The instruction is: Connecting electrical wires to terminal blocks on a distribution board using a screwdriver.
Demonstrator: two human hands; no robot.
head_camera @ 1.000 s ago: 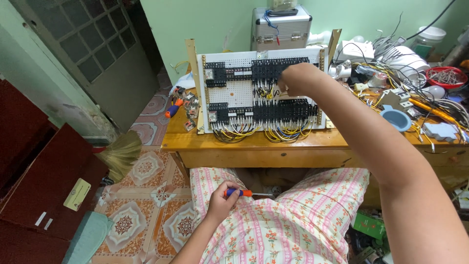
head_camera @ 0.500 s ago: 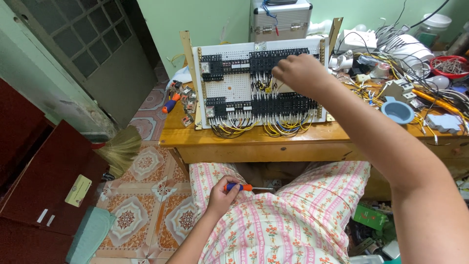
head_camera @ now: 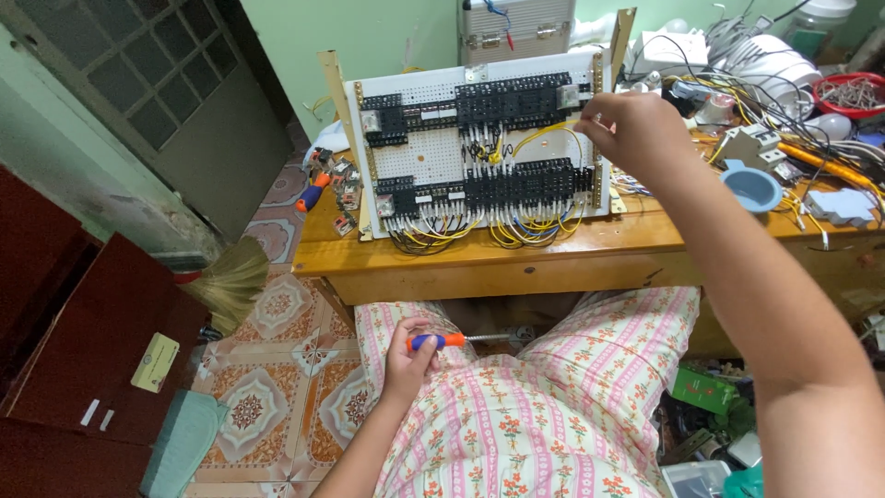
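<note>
Nearest the camera, the left hand (head_camera: 408, 358) rests on the lap, over pink floral striped fabric (head_camera: 553, 406), fingers curled around the orange and blue handle of a screwdriver (head_camera: 458, 340). The tool lies roughly level, its metal shaft pointing right across the gap between the knees.

Beyond the lap stands a wooden table (head_camera: 516, 263). A white perforated wiring panel (head_camera: 479, 148) stands propped near the front edge, tilted back, carrying two rows of black terminal blocks and relays with yellow, blue and black wires hanging in loops along its lower edge.

The right hand (head_camera: 636, 134) is raised at the panel's upper right corner, thumb and fingers pinched on a yellow wire (head_camera: 544, 132) that arcs left toward the middle of the panel.

A second orange and blue screwdriver (head_camera: 312, 194) lies near the table's left edge. A blue bowl (head_camera: 751, 187) sits to the right of the panel amid loose wiring. A red basket (head_camera: 853, 92) occupies the far right corner. A grey metal case (head_camera: 516, 28) stands behind the panel.
</note>
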